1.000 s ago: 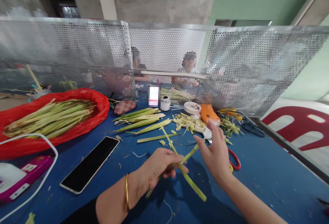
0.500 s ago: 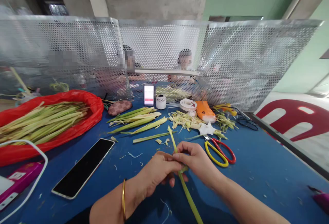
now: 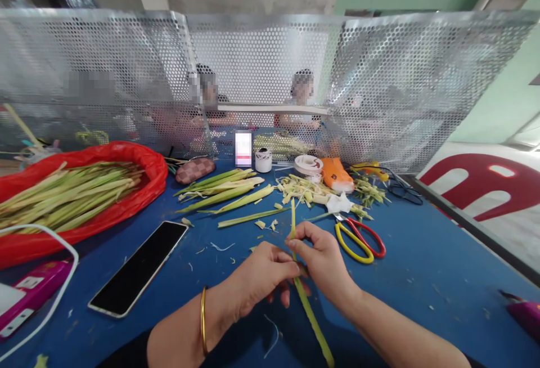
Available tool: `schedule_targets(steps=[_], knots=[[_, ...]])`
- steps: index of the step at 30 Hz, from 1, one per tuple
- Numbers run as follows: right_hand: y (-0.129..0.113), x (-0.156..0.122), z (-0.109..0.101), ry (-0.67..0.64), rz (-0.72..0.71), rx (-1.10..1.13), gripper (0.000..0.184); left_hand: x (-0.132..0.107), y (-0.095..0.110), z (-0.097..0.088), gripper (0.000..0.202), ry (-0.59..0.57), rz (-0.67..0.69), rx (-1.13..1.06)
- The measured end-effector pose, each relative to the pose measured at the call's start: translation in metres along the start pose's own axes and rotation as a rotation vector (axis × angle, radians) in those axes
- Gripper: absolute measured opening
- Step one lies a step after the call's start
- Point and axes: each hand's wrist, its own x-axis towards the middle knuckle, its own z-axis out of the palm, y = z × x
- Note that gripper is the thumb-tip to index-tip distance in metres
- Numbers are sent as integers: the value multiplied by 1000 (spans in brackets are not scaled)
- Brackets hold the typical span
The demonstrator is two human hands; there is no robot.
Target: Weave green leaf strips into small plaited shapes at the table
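Narrow yellow-green strip of plant leaf (image 3: 310,313) runs through both grips: the left hand (image 3: 270,271) holds its middle between thumb and fingers, the right hand (image 3: 318,252) pinches it just beyond. Its tip juts past the right fingertips; its longer end slants below the left hand, above the blue tabletop (image 3: 409,289).

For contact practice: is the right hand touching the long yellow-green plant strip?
Touching: head view shows the right hand pinching the plant strip near its far end.

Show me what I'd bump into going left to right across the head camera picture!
Magenta power strip, phone, gold bangle, left hand, right hand, scissors, purple thing.
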Motion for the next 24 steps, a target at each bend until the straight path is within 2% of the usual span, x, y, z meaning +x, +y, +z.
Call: schedule_targets(steps=[2, 4, 7, 9, 11, 14, 16, 20, 24], knots=[[-1, 3, -2, -44, 16, -8, 15, 2, -4, 3, 27, 16, 3, -60], [-4, 8, -10, -80, -49, -48, 12, 4, -4, 4, 29, 74, 14, -185], [-11, 16, -27, 20, -292, -154, 19, 5, 0, -1, 37, 160, 40, -376], [-15, 18, -37, 89, -365, -245, 18, 4, 5, -8, 39, 217, 71, -450], [-17, 18, -40, 32, -340, -343, 24, 3, 6, -14, 33, 247, 114, -463], [-14, 14, -33, -195, -274, -416, 33, 4, 3, -18, 21, 295, 168, -430], [-11, 9, -25, -288, -276, -428, 33, 6, 0, -17, 18, 329, 191, -409], [-9, 0, -16, -308, -308, -470, 33, 11, -5, -12, 20, 413, 254, -395], [-15, -8, -15, -297, -362, -507, 32, 14, -8, -8, 22, 459, 251, -415]])
